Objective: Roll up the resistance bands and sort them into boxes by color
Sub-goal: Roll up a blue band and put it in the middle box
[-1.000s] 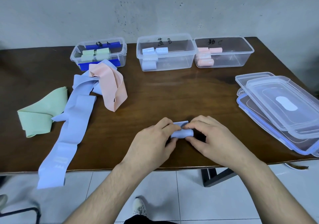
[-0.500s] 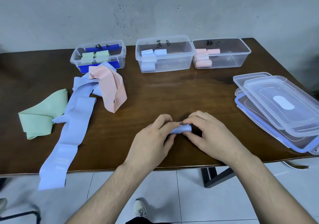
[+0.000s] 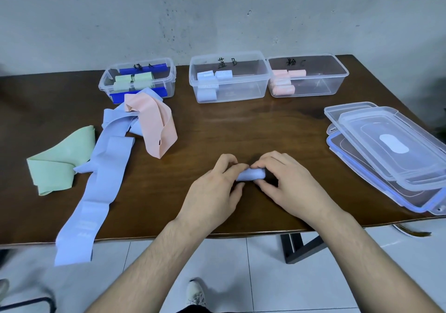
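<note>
Blue band roll (image 3: 251, 175), held at near-centre of bench (image 3: 241, 129).
Left hand (image 3: 212, 192) and right hand (image 3: 289, 187) each pinch one end with curled fingers; blue-band box (image 3: 229, 77) well beyond.

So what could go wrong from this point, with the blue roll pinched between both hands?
1. The blue roll is held only by the fingertips of the left hand and right hand; easing either pinch may let it spring open.
2. One loose blue band hangs over the table edge and might slide off.
3. The pink band lies across the loose blue ones beside the green box, so pulling one may drag others.
</note>
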`<control>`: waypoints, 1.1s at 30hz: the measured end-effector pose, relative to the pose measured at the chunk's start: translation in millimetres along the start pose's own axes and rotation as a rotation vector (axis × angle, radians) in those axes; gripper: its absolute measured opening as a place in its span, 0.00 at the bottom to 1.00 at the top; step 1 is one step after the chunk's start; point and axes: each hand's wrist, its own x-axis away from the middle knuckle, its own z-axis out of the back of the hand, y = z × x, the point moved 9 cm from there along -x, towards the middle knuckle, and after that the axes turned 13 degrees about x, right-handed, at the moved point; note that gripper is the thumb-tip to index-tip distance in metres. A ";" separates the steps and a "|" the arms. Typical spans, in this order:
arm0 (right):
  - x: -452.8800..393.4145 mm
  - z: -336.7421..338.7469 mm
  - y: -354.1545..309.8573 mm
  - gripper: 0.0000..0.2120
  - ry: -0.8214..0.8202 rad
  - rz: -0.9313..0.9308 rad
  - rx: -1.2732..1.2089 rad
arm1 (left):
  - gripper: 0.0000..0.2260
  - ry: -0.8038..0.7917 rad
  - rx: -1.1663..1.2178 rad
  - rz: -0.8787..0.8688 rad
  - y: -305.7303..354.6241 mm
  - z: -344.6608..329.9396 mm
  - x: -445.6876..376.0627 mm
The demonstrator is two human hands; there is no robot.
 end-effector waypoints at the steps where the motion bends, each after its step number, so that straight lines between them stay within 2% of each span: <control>1: -1.1 -0.7 1.4 0.13 -0.007 -0.003 0.001 | 0.17 -0.001 -0.012 0.008 -1.4 -0.5 -0.5; 10: -7.7 -3.6 7.9 0.17 -0.071 -0.014 0.028 | 0.18 0.024 -0.113 0.017 -4.4 1.0 -12.1; 15: -10.5 1.2 9.8 0.14 -0.011 -0.055 -0.018 | 0.19 0.035 -0.005 0.025 -7.6 3.1 -15.4; 19: -10.5 6.6 8.4 0.12 0.004 -0.095 -0.020 | 0.21 0.025 0.292 0.219 -21.8 2.5 -15.0; 24: -11.4 17.1 6.8 0.13 0.036 -0.174 -0.067 | 0.14 0.177 1.030 0.536 -33.1 -2.9 -8.2; 27: -12.4 22.8 1.9 0.13 0.087 -0.182 -0.080 | 0.15 0.174 1.393 0.647 -27.4 -20.1 -5.1; 33: -18.7 21.2 -8.7 0.12 0.092 -0.145 -0.138 | 0.13 0.086 1.512 0.685 -18.6 -25.1 -14.2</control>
